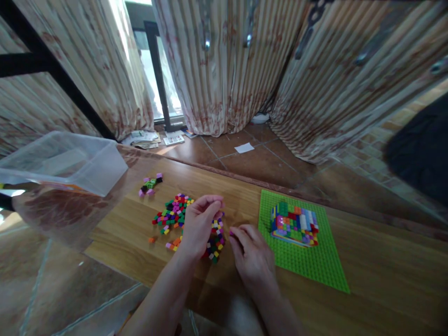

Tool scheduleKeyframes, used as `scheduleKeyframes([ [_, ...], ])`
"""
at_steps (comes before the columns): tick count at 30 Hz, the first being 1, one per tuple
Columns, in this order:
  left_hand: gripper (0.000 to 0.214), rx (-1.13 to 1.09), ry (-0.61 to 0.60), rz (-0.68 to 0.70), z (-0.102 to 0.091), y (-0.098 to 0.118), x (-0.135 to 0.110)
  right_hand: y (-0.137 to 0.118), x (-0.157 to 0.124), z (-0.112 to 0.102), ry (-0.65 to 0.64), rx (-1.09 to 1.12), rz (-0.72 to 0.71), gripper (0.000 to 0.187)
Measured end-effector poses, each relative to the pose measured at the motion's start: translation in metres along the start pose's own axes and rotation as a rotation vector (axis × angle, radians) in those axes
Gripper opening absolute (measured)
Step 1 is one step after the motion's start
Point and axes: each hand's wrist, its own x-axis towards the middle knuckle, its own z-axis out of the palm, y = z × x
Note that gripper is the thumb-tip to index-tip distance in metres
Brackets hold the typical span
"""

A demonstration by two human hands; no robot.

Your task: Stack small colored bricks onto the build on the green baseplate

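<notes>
My left hand [201, 221] is over the right part of a heap of small coloured toy bricks [171, 214], its thumb and forefinger pinched together. Something pinkish shows at those fingertips, too small to make out. Beside the heap, low over the wooden table, my right hand [255, 256] has its fingers closed on a small purple toy brick [231, 232]. To the right of it lies a green studded baseplate [308, 266]. On the baseplate stands a low block built of multicoloured bricks [296, 225], with a green brick on its top left.
A smaller group of pink, black and green bricks [151, 184] lies at the table's far left. A clear plastic bin [101, 163] stands beyond it. Papers [142, 138] lie on the floor by the curtains [224, 70]. A dark rounded object [420, 144] is at right.
</notes>
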Motion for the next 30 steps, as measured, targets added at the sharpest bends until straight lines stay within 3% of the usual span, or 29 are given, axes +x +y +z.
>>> scheduleKeyframes([
  [4, 0.017, 0.004, 0.001, -0.003, 0.000, 0.001, 0.000, -0.004, 0.001, 0.003, 0.019, 0.036, -0.008, 0.017],
  [7, 0.017, 0.004, -0.003, -0.005, 0.000, 0.000, 0.000, -0.006, 0.004, -0.006, 0.039, 0.169, -0.002, 0.018],
  [11, 0.021, 0.005, 0.001, -0.017, -0.001, -0.002, 0.002, 0.006, 0.009, -0.044, 0.170, 0.310, 0.067, 0.018],
  [15, 0.023, 0.014, 0.015, -0.029, -0.002, -0.001, 0.003, 0.045, 0.005, -0.094, 0.373, 0.274, 0.246, 0.018],
  [18, 0.024, 0.030, 0.035, -0.025, -0.002, 0.000, 0.005, 0.074, -0.002, -0.117, 0.465, 0.205, 0.305, 0.018],
  [21, 0.025, 0.053, 0.046, -0.024, -0.001, 0.000, 0.006, 0.087, -0.007, -0.122, 0.460, 0.164, 0.275, 0.017],
  [30, 0.027, 0.061, 0.055, -0.047, 0.002, -0.001, 0.006, 0.088, -0.002, -0.105, 0.347, 0.055, 0.187, 0.023],
])
